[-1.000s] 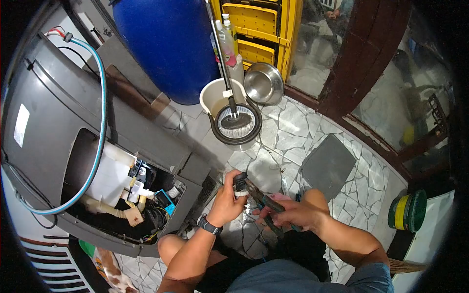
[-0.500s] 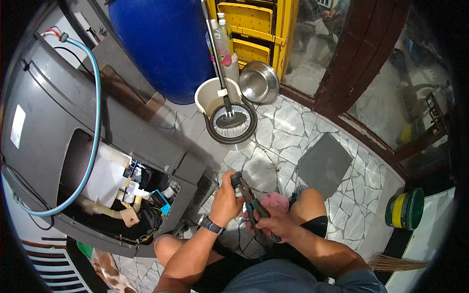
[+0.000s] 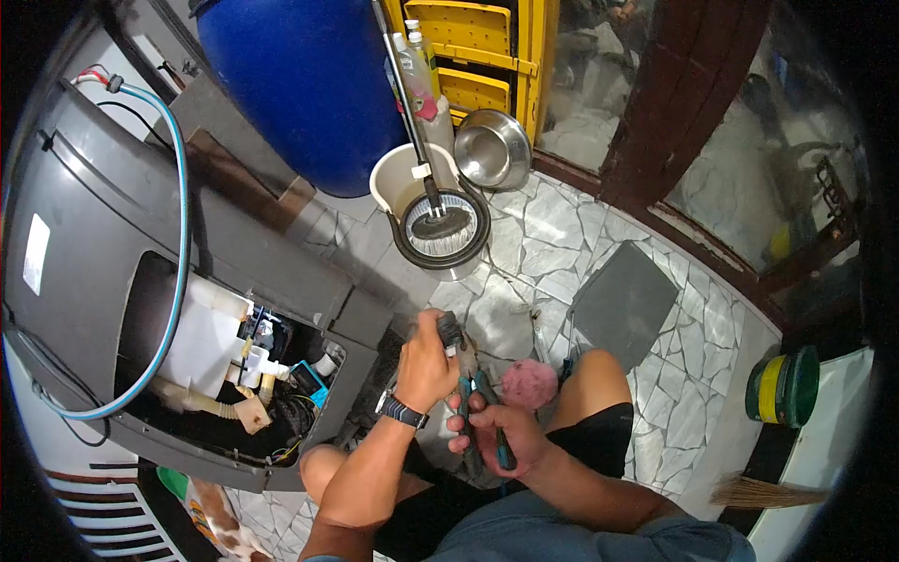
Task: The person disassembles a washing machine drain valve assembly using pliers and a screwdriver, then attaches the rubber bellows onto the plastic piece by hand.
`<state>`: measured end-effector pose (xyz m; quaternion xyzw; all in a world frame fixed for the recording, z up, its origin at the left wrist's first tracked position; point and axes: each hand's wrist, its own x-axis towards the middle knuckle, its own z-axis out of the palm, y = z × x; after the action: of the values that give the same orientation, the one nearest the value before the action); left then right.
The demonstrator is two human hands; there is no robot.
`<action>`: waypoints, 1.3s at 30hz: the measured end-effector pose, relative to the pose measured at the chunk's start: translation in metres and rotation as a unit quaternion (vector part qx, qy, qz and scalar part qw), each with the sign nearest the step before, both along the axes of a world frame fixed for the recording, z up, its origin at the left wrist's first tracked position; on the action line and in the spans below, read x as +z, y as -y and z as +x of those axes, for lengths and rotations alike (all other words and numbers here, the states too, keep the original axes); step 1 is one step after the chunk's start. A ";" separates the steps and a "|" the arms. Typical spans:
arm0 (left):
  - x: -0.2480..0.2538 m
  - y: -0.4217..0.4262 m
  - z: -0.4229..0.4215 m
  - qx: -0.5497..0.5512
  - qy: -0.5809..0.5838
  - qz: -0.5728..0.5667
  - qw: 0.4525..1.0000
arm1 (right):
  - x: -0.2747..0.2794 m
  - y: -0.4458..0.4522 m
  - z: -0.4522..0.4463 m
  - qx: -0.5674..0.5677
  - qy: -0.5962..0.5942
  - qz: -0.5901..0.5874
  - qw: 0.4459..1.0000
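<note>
My left hand (image 3: 426,365) is closed around a small black ribbed part (image 3: 450,330), with a bit of its end showing past the fingers. In my right hand (image 3: 513,438) is a pair of pliers (image 3: 476,382) with dark teal-and-black grips. The handles are spread, and the rusty-looking jaws point up beside the black part; whether they touch it, I cannot tell. A round pink object (image 3: 529,384) lies on the floor just beyond my right hand.
On the left stands a large grey machine (image 3: 272,281) with an open bay of hoses and wires. Ahead are a mop bucket (image 3: 384,178), a blue barrel (image 3: 300,94) and a steel bowl (image 3: 492,150). A grey panel (image 3: 626,304) lies on the tiles. An animal (image 3: 220,520) is at lower left.
The pliers have turned more upright and their handles have spread apart. My left hand has shifted slightly up with the black part. The view has tilted a little.
</note>
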<state>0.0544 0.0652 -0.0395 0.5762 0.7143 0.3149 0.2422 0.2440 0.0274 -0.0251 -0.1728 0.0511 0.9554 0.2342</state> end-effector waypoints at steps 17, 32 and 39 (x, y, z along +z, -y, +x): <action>-0.010 0.016 0.007 -0.015 -0.064 0.047 0.997 | 0.000 -0.045 0.039 0.204 0.100 0.113 0.967; -0.027 -0.006 0.005 0.095 -0.027 0.025 0.995 | -0.001 0.005 -0.038 -0.068 -0.104 -0.066 0.990; -0.012 -0.010 -0.001 0.128 -0.007 0.002 0.992 | 0.009 -0.003 -0.046 -0.068 -0.116 -0.081 0.988</action>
<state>0.0539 0.0749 -0.0519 0.4825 0.7832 0.3412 0.1935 0.1979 0.0302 -0.0157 -0.0756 0.1668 0.9436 0.2759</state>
